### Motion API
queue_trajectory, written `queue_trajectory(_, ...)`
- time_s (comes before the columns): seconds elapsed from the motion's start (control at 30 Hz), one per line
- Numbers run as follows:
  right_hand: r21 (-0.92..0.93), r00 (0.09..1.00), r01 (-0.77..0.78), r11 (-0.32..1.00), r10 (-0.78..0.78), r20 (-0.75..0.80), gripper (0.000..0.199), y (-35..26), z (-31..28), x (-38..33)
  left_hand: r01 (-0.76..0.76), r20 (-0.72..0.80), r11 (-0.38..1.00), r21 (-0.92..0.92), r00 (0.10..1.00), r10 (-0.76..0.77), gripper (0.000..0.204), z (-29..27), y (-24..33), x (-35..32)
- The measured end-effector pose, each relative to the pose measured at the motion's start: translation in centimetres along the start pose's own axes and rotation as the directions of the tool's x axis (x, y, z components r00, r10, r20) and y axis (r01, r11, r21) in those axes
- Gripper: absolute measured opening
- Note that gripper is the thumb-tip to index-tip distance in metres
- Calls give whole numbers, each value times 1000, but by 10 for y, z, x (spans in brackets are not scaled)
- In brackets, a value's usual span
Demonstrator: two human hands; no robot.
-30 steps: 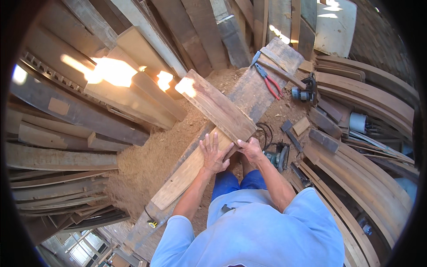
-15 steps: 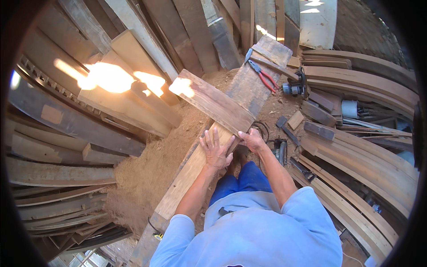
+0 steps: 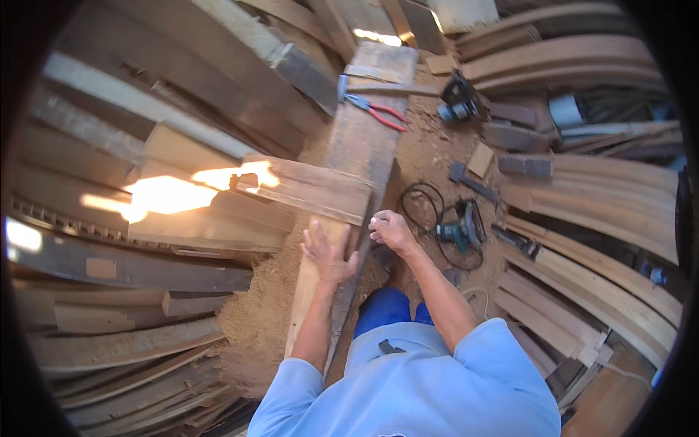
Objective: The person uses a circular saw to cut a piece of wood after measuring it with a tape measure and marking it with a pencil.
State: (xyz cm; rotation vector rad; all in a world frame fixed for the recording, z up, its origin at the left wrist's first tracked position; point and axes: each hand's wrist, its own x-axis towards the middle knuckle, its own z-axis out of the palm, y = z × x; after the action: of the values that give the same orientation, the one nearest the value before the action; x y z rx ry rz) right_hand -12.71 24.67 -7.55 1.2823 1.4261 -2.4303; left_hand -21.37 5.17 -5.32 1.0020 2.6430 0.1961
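Note:
My left hand (image 3: 329, 255) lies open, fingers spread, on a long pale board (image 3: 306, 302) that rests along the wooden bench plank (image 3: 353, 149). Crosswise over its far end lies a shorter brown board (image 3: 313, 188), its left end in bright sunlight. My right hand (image 3: 391, 231) is closed, fingers curled, just beside the short board's right end. Whether anything is inside those fingers is hidden. Farther up the plank are pliers (image 3: 382, 115) with red handles and a hammer (image 3: 397, 89) with a wooden handle.
Right of the bench, a green corded power tool (image 3: 460, 231), a second power tool (image 3: 457, 102), a dark hammer-like tool (image 3: 473, 183) and a wood block (image 3: 480, 159) lie on shavings. Stacked timber (image 3: 597, 197) stands at right; leaning planks (image 3: 145, 262) fill the left.
My right hand has come away from the boards and curled closed. My left hand stays on the long board. The whole view has turned and shifted.

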Motion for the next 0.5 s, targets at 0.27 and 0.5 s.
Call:
queue_trajectory(0.27,-284,947,-314,906,276,-164,27,171,-178,-27,-153,-79,984,87,984,160,95,8,-13,0)
queue_trajectory(0.5,-725,913,-259,638,-83,-399,26,351,-300,44,-249,-40,968,18,968,249,85,9,-24,0)
